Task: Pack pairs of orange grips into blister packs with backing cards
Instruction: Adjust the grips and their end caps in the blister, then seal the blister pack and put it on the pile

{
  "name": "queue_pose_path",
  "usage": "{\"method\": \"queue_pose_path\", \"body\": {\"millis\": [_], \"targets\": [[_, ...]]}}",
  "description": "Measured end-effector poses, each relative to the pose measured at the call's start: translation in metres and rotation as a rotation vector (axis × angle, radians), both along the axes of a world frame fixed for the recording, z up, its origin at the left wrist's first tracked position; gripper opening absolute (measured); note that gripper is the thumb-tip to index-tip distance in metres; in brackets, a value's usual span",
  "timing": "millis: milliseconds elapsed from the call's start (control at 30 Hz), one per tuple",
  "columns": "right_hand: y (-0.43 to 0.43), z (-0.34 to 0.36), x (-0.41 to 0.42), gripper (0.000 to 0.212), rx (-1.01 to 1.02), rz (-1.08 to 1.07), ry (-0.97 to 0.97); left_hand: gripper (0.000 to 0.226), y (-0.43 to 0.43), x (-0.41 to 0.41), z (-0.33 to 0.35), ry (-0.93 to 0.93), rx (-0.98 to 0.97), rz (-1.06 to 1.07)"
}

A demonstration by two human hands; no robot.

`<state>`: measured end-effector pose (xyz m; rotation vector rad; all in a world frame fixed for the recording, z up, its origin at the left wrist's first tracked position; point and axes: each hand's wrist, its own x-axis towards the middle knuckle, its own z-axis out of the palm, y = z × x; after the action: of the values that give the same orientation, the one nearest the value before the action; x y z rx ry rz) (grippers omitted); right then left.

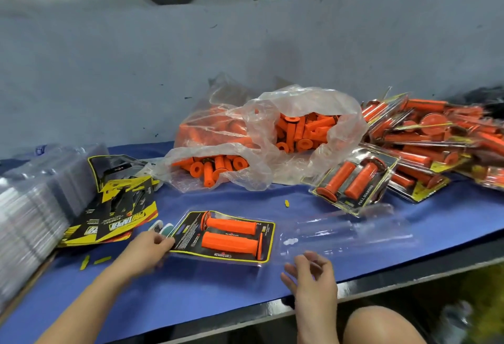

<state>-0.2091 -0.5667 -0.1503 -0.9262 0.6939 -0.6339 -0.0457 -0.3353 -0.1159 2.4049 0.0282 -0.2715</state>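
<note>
Right hand (311,278) nearest, hovering over the desk's front edge, fingers loosely curled and spread, gripping nothing. Just beyond its fingertips lies the open clear lid (346,231) of a blister pack: thin transparent plastic, moulded with two long rounded troughs, glossy, hinged out flat to the right.

Left hand (148,248) pinches the left edge of the backing card (188,237) between thumb and fingers. Card is black with a yellow border; small white print on it, too fine to read. Two orange grips (231,234) lie side by side on the card in the tray half, flanged ends opposed, surface matte rubber with a faint diamond knurl.

Farther right, a sealed pack (354,182) tilted on the desk; "FULL DIAMOND" legible along its card edge. Behind it, a heap of finished packs (436,139), same orange and yellow-black.

Centre back: crumpled clear plastic bag (261,136), wrinkled film, spilling loose orange grips, hollow tube ends visible.

Left: fanned loose cards (120,215), yellow and black, "PROTAPER" in block letters, seen upside down. Beside them a stack of empty clear blisters (35,201), blurred. Small yellow scraps (94,260) on the blue cloth covering the desk (191,302). Grey painted wall behind.
</note>
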Motion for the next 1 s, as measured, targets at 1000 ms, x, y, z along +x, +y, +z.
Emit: {"method": "queue_pose_path", "body": {"millis": [1000], "targets": [[-0.069,-0.008,0.067,0.033,-2.29,0.275,0.119,0.029,-0.064,-0.043,-0.031,-0.988,0.331,-0.593]]}}
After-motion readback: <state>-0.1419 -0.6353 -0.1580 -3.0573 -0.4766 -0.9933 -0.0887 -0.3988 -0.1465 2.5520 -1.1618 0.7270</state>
